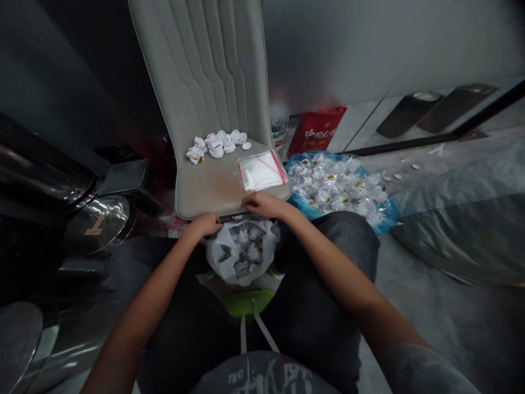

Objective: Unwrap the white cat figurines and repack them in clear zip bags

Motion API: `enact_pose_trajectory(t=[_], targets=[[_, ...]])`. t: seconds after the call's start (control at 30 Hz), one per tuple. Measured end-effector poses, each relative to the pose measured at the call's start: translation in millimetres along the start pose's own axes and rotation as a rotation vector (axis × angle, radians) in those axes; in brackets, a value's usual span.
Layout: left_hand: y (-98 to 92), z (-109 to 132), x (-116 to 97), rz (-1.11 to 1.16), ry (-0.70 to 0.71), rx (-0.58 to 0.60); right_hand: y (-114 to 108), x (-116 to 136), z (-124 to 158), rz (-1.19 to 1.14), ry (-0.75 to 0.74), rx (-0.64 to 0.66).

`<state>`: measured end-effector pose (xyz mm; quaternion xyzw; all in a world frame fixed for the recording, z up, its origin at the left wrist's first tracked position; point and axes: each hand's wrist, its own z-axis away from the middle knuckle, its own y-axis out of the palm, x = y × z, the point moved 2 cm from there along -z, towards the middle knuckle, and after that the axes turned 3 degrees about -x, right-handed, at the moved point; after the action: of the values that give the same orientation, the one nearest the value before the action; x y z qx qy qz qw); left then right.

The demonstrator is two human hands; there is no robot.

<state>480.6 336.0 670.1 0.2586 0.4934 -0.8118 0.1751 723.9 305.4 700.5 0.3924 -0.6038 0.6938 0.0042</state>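
A white plastic bag (268, 246) stands with its mouth open between my knees, and several small white figurines (252, 251) lie inside it. My left hand (207, 224) is closed at the bag's left rim, fingers pressed together on its edge. At the front edge of the beige chair seat (205, 200), just above the bag, my right hand (264, 205) has its fingers curled in; what they hold, if anything, is hidden. Several white cat figurines (215, 146) sit at the back of the seat beside a small white disc (246, 146). A stack of clear, red-edged plastic sleeves (262, 171) lies near my right hand.
Right of the chair, a blue bag (301, 205) is heaped with wrapped white figurines (328, 183). Behind it stands a red bag (315, 131). Small white discs (397, 177) lie on the floor. Metal containers (98, 219) stand at left, and a large grey sack (463, 219) at right.
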Motion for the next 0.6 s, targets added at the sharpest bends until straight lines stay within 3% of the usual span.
enact_pose_trajectory(t=[0.07, 0.1, 0.17, 0.27, 0.37, 0.47, 0.6], targets=[[-15.1, 4, -22, -0.037, 0.031, 0.13, -20, -13, -3, 0.063, 0.031, -0.239], [-18.7, 5, -35, -0.041, 0.062, 0.19, -26, -20, -5, 0.12, 0.076, -0.295], [-20.5, 5, -59, 0.019, 0.178, 0.224, -29, -33, -12, 0.219, 0.161, -0.265], [-16.0, -6, -81, 0.201, 0.316, 0.152, -29, -43, -22, 0.286, 0.223, -0.112], [-8.8, -23, -80, 0.413, 0.195, 0.091, -35, -42, -27, 0.318, 0.25, -0.085], [-3.6, -35, -76, 0.624, -0.004, 0.048, -44, -33, -27, 0.359, 0.273, -0.156], [-1.4, -37, -83, 0.976, -0.097, 0.094, -43, -10, -28, 0.414, 0.234, -0.243]])
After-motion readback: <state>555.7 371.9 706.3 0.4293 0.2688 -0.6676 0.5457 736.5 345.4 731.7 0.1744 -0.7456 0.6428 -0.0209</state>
